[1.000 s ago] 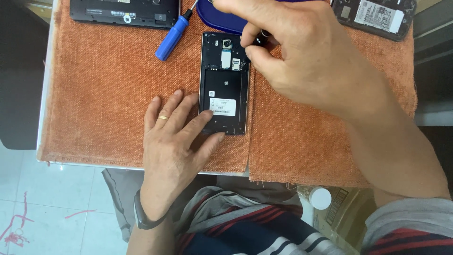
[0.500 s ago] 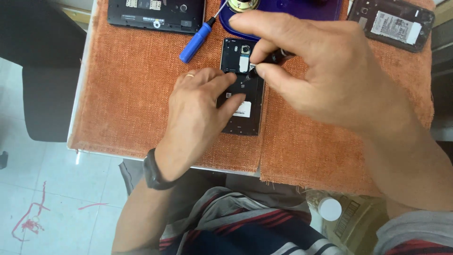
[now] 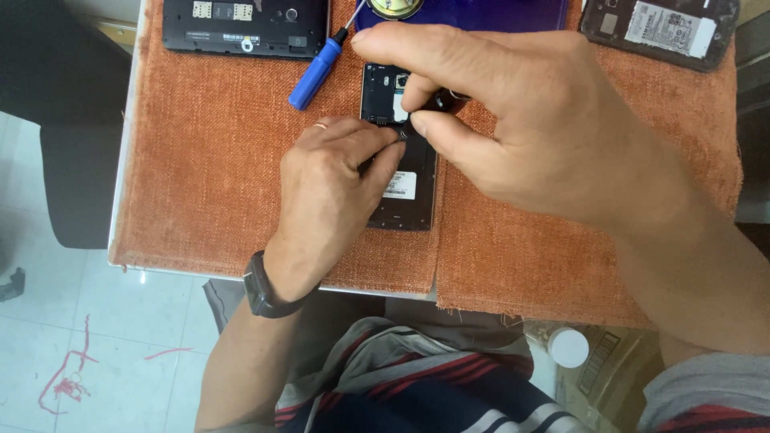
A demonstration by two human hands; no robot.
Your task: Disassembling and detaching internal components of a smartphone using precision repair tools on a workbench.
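Note:
A black phone (image 3: 399, 188) with its back cover off lies on the orange cloth (image 3: 200, 160). My left hand (image 3: 333, 188), with a ring and a dark wrist band, rests on the phone's left side. Its curled fingers press on the phone's middle. My right hand (image 3: 537, 120) reaches in from the right over the phone's upper half. Its thumb and forefinger are pinched together on a small black part (image 3: 451, 100) just above the phone's inside. Both hands' fingertips meet there and hide what is under them.
A blue-handled screwdriver (image 3: 315, 74) lies just left of the phone's top. Another opened black device (image 3: 245, 28) sits at the back left and an opened phone (image 3: 658, 28) at the back right. A purple item (image 3: 481, 14) and a round brass piece (image 3: 395, 8) lie behind. The table edge (image 3: 128, 160) runs along the left.
My left hand slid up from the phone's lower end to its middle and curled its fingers. My right hand came down closer to the phone's upper half.

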